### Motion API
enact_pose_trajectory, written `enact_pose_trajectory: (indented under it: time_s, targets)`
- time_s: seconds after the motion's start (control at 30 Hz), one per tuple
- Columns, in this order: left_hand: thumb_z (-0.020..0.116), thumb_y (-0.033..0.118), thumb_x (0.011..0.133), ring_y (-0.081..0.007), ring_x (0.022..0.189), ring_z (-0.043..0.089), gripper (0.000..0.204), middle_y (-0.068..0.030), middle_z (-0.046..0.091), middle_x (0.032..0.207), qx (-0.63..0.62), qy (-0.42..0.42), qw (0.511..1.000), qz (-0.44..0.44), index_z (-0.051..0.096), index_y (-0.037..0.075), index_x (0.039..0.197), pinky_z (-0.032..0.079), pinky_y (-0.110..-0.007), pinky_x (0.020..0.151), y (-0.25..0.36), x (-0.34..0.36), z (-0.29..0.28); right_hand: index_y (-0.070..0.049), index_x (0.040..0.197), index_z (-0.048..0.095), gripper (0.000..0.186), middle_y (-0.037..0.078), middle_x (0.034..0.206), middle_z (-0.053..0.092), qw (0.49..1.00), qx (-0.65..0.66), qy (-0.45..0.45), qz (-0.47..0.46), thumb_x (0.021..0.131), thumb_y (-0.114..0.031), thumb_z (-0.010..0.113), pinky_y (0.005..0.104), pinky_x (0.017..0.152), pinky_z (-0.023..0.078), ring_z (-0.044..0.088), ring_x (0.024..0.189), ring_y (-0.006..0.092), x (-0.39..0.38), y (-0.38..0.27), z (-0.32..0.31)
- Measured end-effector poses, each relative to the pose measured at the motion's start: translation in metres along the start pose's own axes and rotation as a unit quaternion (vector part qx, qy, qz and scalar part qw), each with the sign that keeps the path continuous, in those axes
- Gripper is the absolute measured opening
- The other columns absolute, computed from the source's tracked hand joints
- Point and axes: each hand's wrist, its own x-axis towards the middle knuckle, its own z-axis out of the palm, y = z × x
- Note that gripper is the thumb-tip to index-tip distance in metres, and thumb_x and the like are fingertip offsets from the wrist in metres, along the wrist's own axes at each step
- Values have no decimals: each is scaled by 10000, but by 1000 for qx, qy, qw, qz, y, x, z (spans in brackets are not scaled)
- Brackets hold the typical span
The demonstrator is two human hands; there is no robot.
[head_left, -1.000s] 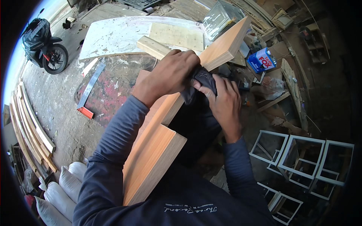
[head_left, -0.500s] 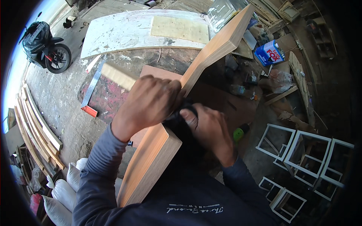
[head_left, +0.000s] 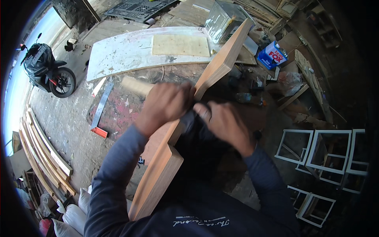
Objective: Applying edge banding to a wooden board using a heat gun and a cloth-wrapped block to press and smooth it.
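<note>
A long wooden board (head_left: 156, 179) with a stepped notch near its middle runs diagonally from my lap toward the far right. My left hand (head_left: 166, 104) is closed over the notched middle, gripping a pale wooden strip (head_left: 136, 85) that sticks out to its left and is smeared by motion. Close beside it, my right hand (head_left: 229, 122) is closed, thumb on top, against a dark, blurred shape under the board. What its fingers hold is hidden.
A metal try square (head_left: 103, 104) with a red handle lies on the stained floor. Beyond it is a white panel (head_left: 118, 55). A blue can (head_left: 272, 55) stands far right, white frames (head_left: 327, 154) stand right, and wooden strips (head_left: 43, 154) lie left. A motorbike (head_left: 49, 71) is parked far left.
The view has shifted, so the surroundings sit differently. Both hands remain at the notch with the pale strip still in the left. The board shows slightly lower at its far end.
</note>
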Motion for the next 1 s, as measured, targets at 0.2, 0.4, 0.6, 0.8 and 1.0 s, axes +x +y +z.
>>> enact_pose_trajectory:
  time_s: [0.2, 0.4, 0.6, 0.8, 1.0]
  targets:
    - [759, 131, 964, -278, 672, 610, 132, -93, 632, 796, -31, -107, 992, -56, 653, 51, 964, 478, -421, 616, -18, 8, 49, -14, 873, 690, 596, 280, 770, 715, 993, -80, 75, 38, 1086, -555, 557, 579, 651, 572, 723, 742, 490, 16, 7, -10]
    - [761, 79, 967, -262, 755, 631, 150, -70, 641, 918, -38, -251, 964, -76, 615, 48, 962, 502, -408, 694, 29, -36, -76, -6, 955, 705, 661, 275, 874, 748, 992, 76, -82, 52, 1079, -623, 506, 569, 763, 603, 752, 843, 477, -62, -47, 11]
    - [689, 126, 999, -429, 998, 666, 210, -210, 655, 1127, -230, -254, 913, -223, 652, -32, 1132, 552, -464, 882, 48, 45, -147, 3, 998, 724, 670, 280, 931, 753, 979, 189, -65, 25, 1095, -614, 480, 570, 835, 590, 745, 915, 487, -73, -50, -14]
    - [839, 362, 904, -415, 1045, 651, 706, -272, 608, 1212, -13, -352, 936, 10, 532, -83, 1358, 558, -463, 865, 105, 31, -225, -42, 911, 675, 642, 182, 699, 634, 916, 348, 158, 121, 1122, -606, 449, 483, 676, 515, 696, 708, 385, -159, 20, -18]
    - [856, 208, 825, -480, 840, 662, 450, -227, 637, 886, -24, -481, 857, -184, 518, 12, 1048, 530, -537, 721, 72, 34, -229, -8, 1219, 684, 516, 104, 1021, 702, 807, 454, 335, 177, 997, -472, 720, 390, 898, 530, 690, 972, 246, -285, 97, 39]
